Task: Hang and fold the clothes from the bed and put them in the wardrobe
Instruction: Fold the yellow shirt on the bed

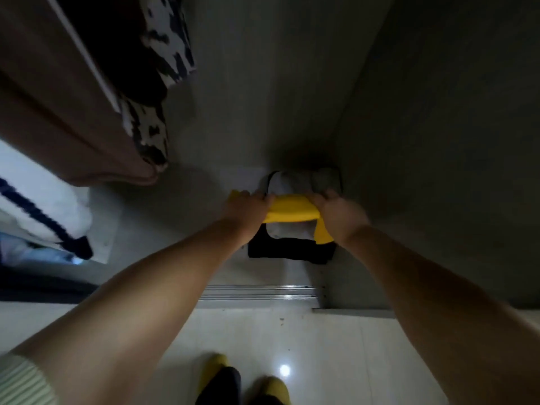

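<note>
Head view, single camera: worn on the person's head, wide-angle, facing steeply down and forward along both outstretched forearms into the wardrobe floor (187, 206); feet at bottom edge.

Home bedroom, open wardrobe (438, 141) with hanging clothes (73, 112), sliding-door track (260, 292), tiled floor (321, 361)

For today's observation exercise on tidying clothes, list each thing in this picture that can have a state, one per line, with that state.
Folded yellow cloth garment: held at both ends over the stack.
Left hand: gripping the garment's left end.
Right hand: gripping its right end.
Stack of folded grey and black clothes: lying on the wardrobe floor.
Black-and-white patterned garment: hanging.
Brown garment: hanging.
Metal sliding-door track: uncovered, door slid aside.
</note>
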The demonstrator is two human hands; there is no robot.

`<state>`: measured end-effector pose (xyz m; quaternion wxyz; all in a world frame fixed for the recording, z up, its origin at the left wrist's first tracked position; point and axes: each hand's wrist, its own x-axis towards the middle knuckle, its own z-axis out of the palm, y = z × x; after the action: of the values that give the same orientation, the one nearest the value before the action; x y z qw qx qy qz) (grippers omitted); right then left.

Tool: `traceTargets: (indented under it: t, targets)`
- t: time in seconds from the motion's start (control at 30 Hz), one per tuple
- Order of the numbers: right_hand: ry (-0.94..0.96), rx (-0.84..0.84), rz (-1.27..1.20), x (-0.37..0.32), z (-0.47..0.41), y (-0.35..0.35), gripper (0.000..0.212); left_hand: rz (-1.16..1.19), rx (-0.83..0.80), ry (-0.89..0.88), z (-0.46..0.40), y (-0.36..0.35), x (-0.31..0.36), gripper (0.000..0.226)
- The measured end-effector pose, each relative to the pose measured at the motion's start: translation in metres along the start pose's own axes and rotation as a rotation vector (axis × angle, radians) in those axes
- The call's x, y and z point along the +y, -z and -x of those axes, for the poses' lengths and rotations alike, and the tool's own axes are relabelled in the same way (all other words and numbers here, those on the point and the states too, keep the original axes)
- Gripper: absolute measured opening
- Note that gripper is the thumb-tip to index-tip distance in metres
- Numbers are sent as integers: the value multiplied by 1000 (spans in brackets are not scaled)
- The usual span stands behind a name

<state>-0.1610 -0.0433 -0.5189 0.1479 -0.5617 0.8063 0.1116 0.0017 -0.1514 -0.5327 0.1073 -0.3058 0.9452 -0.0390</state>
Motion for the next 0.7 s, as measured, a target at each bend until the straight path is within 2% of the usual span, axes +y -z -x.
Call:
traceTargets:
  t: [0.07,0.17,0.23,0.37,0.47,0.57,0.63,0.7]
  targets:
    - [-19,91,20,18,-27,-3,77,-35,230,-15,-26,-6,3,45]
    - [-63,287,57,48,-64,-16,77,112,358,-42,-74,-24,10,67]
    - [-108,329,133,64,-84,-35,69,138,289,-16,-102,-46,21,66]
    - [-79,200,254,86,-107,-119,58,179,200,-66,-136,-141,55,63]
    - [-2,263,372,92,-117,-182,55,160,85,-133,-142,-216,84,74]
    - [-37,88,285,85,-120,-226,56,195,68,-113,-138,-259,100,90]
    - [-123,157,171,76,-121,-244,59,162,91,-125,-139,-273,100,89]
    - [-121,181,154,73,-122,-259,56,149,85,-147,-142,-277,96,84]
